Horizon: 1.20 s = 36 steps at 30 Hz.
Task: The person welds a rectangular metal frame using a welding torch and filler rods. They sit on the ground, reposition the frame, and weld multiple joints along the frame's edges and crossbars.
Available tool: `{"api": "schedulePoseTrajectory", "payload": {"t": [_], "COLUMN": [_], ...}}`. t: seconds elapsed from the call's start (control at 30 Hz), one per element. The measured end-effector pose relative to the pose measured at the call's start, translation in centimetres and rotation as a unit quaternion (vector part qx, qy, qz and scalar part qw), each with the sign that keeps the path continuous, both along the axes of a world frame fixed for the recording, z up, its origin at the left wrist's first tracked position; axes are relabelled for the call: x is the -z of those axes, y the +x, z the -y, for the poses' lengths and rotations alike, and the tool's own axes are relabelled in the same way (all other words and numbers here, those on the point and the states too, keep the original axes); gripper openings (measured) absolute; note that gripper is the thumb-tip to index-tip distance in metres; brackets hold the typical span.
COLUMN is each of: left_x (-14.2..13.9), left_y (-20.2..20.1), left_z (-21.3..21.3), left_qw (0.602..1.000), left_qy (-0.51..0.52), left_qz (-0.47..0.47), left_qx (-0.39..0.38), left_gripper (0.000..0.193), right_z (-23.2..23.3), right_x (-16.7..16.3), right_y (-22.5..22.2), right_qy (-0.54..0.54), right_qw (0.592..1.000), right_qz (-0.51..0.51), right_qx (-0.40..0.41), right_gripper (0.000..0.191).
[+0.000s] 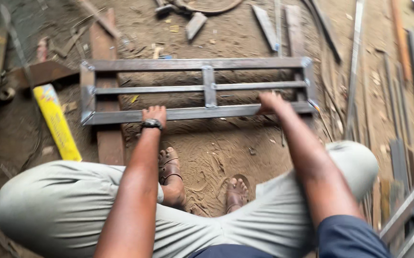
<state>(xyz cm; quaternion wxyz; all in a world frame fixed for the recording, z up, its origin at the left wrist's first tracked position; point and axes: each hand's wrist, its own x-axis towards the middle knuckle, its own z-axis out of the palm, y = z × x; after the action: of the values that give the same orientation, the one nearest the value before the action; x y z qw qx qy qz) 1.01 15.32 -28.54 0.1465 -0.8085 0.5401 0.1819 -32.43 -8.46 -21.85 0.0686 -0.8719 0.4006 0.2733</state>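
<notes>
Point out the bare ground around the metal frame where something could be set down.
Bare sandy patch between the rectangular grey steel frame and the sandalled feet. Crowded right: long metal strips. Left: yellow packet, wooden plank. Left hand and right hand rest on the frame.

The grey welded steel frame (197, 88), a rectangle with a middle rail and short upright, lies flat before me on a plank over sandy floor
</notes>
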Motion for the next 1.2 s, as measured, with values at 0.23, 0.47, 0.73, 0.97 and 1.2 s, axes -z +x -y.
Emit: {"api": "schedulePoseTrajectory", "payload": {"t": [0.23, 0.47, 0.73, 0.97, 1.2], "left_x": [2.8, 3.9, 1.9, -1.8, -13.7], "left_y": [-0.2, -0.9, -1.0, 0.8, 5.6], "left_z": [-0.3, 0.3, 0.5, 2.9, 10.0], "left_qw": [0.995, 0.992, 0.995, 1.000, 0.994], "left_qy": [-0.095, -0.097, -0.090, 0.009, 0.073], "left_qz": [0.017, 0.082, 0.050, 0.020, 0.024], "left_qx": [0.007, -0.009, -0.012, 0.021, 0.082], "left_gripper": [0.028, 0.032, 0.021, 0.030, 0.058], "right_z": [-3.4, -2.6, -1.3, 1.0, 8.6], "right_x": [5.4, 6.0, 4.9, 1.3, -5.5], "right_y": [-1.1, -0.7, -0.3, 0.0, -1.3], "right_qy": [-0.093, -0.077, -0.015, 0.045, -0.096], "right_qw": [0.988, 0.994, 0.999, 0.994, 0.995], "right_qz": [0.071, 0.043, -0.041, -0.091, -0.035], "right_qx": [-0.099, -0.065, -0.031, 0.032, 0.015], "right_gripper": [0.033, 0.039, 0.057, 0.038, 0.056]}}
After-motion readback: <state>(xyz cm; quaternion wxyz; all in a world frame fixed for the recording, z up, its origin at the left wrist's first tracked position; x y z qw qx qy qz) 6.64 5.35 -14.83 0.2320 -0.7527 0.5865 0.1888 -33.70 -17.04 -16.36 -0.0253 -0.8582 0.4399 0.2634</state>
